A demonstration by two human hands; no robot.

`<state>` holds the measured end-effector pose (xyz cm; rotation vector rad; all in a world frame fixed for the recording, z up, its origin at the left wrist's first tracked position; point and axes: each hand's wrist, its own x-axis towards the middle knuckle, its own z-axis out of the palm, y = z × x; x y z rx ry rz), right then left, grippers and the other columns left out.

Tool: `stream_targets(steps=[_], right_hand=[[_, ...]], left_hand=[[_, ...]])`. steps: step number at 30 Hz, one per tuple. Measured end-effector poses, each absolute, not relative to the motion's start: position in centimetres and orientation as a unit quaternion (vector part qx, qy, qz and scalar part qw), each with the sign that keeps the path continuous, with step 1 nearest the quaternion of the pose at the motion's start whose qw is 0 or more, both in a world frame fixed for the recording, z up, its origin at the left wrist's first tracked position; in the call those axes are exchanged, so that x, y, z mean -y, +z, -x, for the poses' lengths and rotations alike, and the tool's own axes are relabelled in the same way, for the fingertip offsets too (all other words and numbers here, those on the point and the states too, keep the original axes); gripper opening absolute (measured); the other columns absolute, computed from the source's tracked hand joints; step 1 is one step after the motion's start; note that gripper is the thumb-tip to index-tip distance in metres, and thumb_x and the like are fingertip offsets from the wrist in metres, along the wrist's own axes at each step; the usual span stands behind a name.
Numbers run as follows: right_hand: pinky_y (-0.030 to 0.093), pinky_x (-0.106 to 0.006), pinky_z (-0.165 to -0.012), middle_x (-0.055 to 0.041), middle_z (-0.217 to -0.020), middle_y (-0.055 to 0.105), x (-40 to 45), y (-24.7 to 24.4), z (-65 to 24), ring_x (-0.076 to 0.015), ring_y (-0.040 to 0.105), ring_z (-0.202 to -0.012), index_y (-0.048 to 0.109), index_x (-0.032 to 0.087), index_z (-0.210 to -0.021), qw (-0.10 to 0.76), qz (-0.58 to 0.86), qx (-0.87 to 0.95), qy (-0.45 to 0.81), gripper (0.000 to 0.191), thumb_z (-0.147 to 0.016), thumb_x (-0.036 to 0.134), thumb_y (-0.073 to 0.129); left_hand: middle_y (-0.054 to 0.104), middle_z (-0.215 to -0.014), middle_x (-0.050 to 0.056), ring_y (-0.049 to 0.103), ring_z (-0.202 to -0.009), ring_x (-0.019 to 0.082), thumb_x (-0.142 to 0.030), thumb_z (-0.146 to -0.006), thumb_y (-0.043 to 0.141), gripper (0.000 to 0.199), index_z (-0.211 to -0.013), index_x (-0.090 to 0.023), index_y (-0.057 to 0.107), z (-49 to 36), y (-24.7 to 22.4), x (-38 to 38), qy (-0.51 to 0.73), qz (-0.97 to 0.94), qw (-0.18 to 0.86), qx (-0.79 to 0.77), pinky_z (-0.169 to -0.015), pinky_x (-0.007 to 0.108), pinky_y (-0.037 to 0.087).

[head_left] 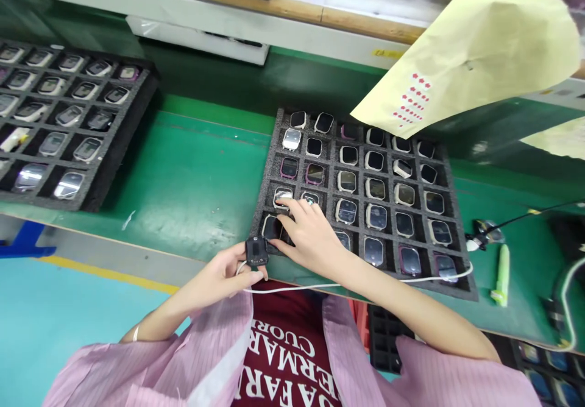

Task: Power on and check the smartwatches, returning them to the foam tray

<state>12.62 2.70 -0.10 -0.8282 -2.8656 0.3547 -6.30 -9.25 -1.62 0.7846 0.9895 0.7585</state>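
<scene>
My left hand point(235, 268) is closed on a small black square device point(256, 251) with a row of metal contacts and a white cable point(311, 286), just off the near left corner of a black foam tray point(464, 286). Over that corner reaches my right hand point(311, 231), its thumb and fingers apart around a smartwatch point(271, 227) in the corner compartment. One fingertip lies by the pale-framed watch point(283, 198) in the compartment behind. Whether the fingers touch either watch is hard to tell. More square watches sit in the other compartments, some partly hidden by my hand.
A second foam tray of watches point(91, 194) stands at the left of the green bench point(192, 169). A yellow paper sheet point(475, 53) hangs over the first tray's back. A light green pen-like tool point(501, 273) and cables lie at right. More watches are in a tray below the bench edge.
</scene>
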Motion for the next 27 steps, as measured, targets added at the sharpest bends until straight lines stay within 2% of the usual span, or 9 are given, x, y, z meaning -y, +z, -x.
stream_targets(steps=[5,8,11,14,17,19,21,23,27], right_hand=[[0.046,-0.050,-0.080,-0.0229,-0.128,0.053,-3.0,-1.0,-11.9,-0.0380,0.052,-0.106,0.068,0.009,-0.086,0.053,0.267,0.956,0.109,0.031,-0.075,0.035,0.079],[0.047,-0.050,-0.085,-0.0198,-0.125,0.056,-3.8,-0.9,-12.9,-0.0351,0.055,-0.106,0.067,0.012,-0.083,0.117,0.270,0.935,0.195,0.024,-0.072,0.029,0.080],[0.049,-0.045,-0.088,-0.0156,-0.121,0.057,-4.1,-0.2,-14.3,-0.0281,0.061,-0.100,0.066,0.015,-0.090,0.216,0.273,0.883,0.315,0.022,-0.075,0.026,0.077],[0.051,-0.042,-0.088,-0.0138,-0.122,0.057,-3.4,0.5,-14.9,-0.0261,0.062,-0.100,0.065,0.018,-0.100,0.240,0.237,0.859,0.386,0.027,-0.076,0.026,0.076],[0.049,-0.047,-0.091,-0.0150,-0.120,0.060,-2.2,0.7,-14.6,-0.0302,0.059,-0.108,0.064,0.016,-0.106,0.188,0.201,0.895,0.350,0.030,-0.080,0.028,0.073],[0.049,-0.048,-0.089,-0.0155,-0.114,0.064,-1.5,0.8,-14.3,-0.0304,0.060,-0.105,0.063,0.014,-0.109,0.156,0.189,0.920,0.305,0.030,-0.083,0.027,0.070],[0.050,-0.047,-0.085,-0.0162,-0.110,0.066,-1.2,0.8,-14.2,-0.0294,0.062,-0.098,0.062,0.011,-0.112,0.142,0.177,0.936,0.271,0.031,-0.085,0.025,0.068],[0.051,-0.046,-0.082,-0.0170,-0.108,0.067,-1.1,0.7,-14.2,-0.0291,0.063,-0.094,0.062,0.009,-0.113,0.137,0.167,0.945,0.246,0.031,-0.086,0.022,0.066],[0.051,-0.044,-0.080,-0.0160,-0.105,0.068,-1.1,-0.1,-14.4,-0.0278,0.064,-0.091,0.062,0.010,-0.112,0.170,0.164,0.940,0.245,0.029,-0.086,0.023,0.065]], left_hand=[[0.065,-0.100,0.008,0.038,-0.045,0.002,-0.035,-0.086,0.064,0.039,-0.119,-0.016,0.054,5.8,-2.0,9.0,0.346,-0.361,0.737,-0.454,-0.041,0.017,0.030],[0.065,-0.099,0.008,0.040,-0.042,0.001,-0.036,-0.085,0.064,0.040,-0.118,-0.016,0.054,5.5,-2.0,8.6,0.342,-0.361,0.736,-0.460,-0.040,0.017,0.032],[0.065,-0.101,0.009,0.043,-0.041,0.001,-0.036,-0.085,0.065,0.037,-0.114,-0.015,0.055,5.4,-2.0,8.2,0.338,-0.364,0.739,-0.455,-0.039,0.017,0.033],[0.066,-0.100,0.010,0.044,-0.041,0.001,-0.032,-0.081,0.070,0.036,-0.109,-0.014,0.056,5.3,-2.0,7.9,0.334,-0.361,0.749,-0.444,-0.038,0.016,0.032],[0.063,-0.081,0.002,0.040,-0.041,0.002,-0.029,-0.075,0.075,0.043,-0.110,-0.013,0.056,4.9,-1.9,7.7,0.322,-0.351,0.753,-0.454,-0.037,0.016,0.029],[0.058,-0.073,-0.002,0.036,-0.042,0.002,-0.029,-0.076,0.074,0.041,-0.110,-0.013,0.057,4.4,-1.7,7.6,0.329,-0.349,0.743,-0.467,-0.038,0.016,0.027],[0.056,-0.073,-0.002,0.036,-0.044,0.003,-0.030,-0.080,0.070,0.033,-0.106,-0.013,0.058,3.9,-1.8,7.6,0.350,-0.349,0.725,-0.479,-0.040,0.017,0.028],[0.058,-0.074,-0.001,0.043,-0.051,0.006,-0.033,-0.083,0.067,0.028,-0.101,-0.013,0.060,3.3,-2.2,7.8,0.382,-0.344,0.704,-0.490,-0.046,0.019,0.033],[0.060,-0.074,0.001,0.053,-0.065,0.012,-0.037,-0.082,0.067,0.027,-0.091,-0.012,0.061,2.5,-3.2,8.1,0.418,-0.337,0.673,-0.509,-0.057,0.022,0.038]])
